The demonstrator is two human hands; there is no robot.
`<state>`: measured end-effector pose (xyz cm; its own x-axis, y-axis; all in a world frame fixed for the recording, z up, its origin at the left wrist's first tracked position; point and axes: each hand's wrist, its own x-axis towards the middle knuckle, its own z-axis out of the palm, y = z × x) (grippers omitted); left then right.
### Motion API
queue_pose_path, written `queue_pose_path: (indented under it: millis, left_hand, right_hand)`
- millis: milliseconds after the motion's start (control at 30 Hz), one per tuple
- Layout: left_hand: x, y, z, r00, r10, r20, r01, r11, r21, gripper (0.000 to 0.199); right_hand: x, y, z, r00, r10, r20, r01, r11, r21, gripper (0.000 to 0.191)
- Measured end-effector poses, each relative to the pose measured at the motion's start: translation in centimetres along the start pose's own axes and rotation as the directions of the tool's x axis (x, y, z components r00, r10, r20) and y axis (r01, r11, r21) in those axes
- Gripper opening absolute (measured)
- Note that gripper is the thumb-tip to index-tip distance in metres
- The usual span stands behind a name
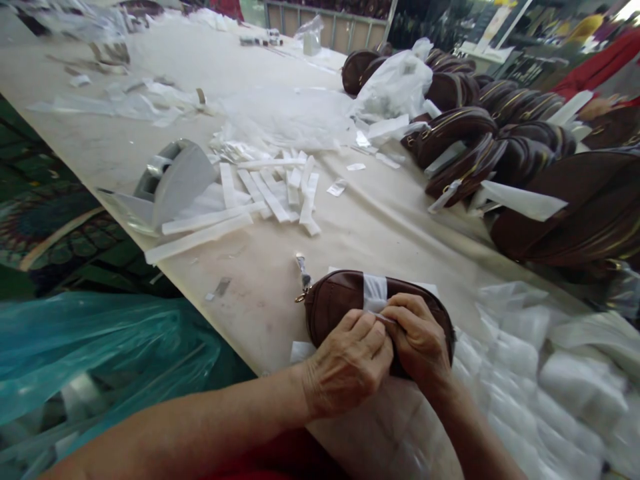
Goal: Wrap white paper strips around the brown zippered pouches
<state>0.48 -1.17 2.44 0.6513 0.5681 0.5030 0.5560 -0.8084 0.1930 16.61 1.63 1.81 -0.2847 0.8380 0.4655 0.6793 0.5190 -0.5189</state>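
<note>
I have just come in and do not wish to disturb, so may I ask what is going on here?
A person's left hand and right hand meet over an oval brown bag on the table, where they appear to pinch the white strip laid across it. Loose white strips lie heaped farther up the table, plastic wrapping spreads to the right, and more brown bags are piled beyond that.

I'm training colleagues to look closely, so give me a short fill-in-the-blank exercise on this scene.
1. The strip across the brown pouch is ____ in colour.
2. Of the left hand and right hand, the one nearer the pouch's metal clasp is the ____ hand.
3. In the picture, the piled bags lie to the ____ of the loose strips.

Missing words: white; left; right.
</note>
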Motion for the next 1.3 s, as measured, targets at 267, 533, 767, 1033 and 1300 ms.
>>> queue_pose_path:
  millis: [267, 533, 767, 1033, 1300]
  left_hand:
    - [-0.6, -0.2, 1.0, 0.996, 0.012, 0.085, -0.022, 0.993, 0.118, 0.026]
    - [-0.9, 0.1, 1.7, 0.998, -0.029, 0.051, 0.022, 0.991, 0.130, 0.036]
    - [-0.6, 0.1, 1.8, 0.998, -0.055, 0.029, 0.050, 0.987, 0.156, 0.044]
    - [-0.6, -0.2, 1.6, 0.997, 0.035, -0.075, -0.018, 0.975, 0.223, 0.037]
    - [-0.8, -1.8, 2.9, 0.982, 0.109, -0.156, -0.080, 0.981, 0.178, 0.060]
  right_hand:
    - [0.0, -0.1, 0.5, 0.984, 0.148, -0.098, -0.148, 0.989, 0.015, 0.017]
    - [0.4, -0.4, 0.8, 0.951, 0.274, -0.140, -0.271, 0.962, 0.038, 0.025]
    - [1.3, -0.5, 1.2, 0.920, 0.368, -0.137, -0.359, 0.929, 0.087, 0.029]
    - [-1.6, -2.9, -4.0, 0.924, 0.291, -0.249, -0.298, 0.955, 0.012, 0.007]
    - [-20.2, 0.9, -21.4, 0.528, 0.231, -0.817, -0.741, 0.595, -0.311, 0.023]
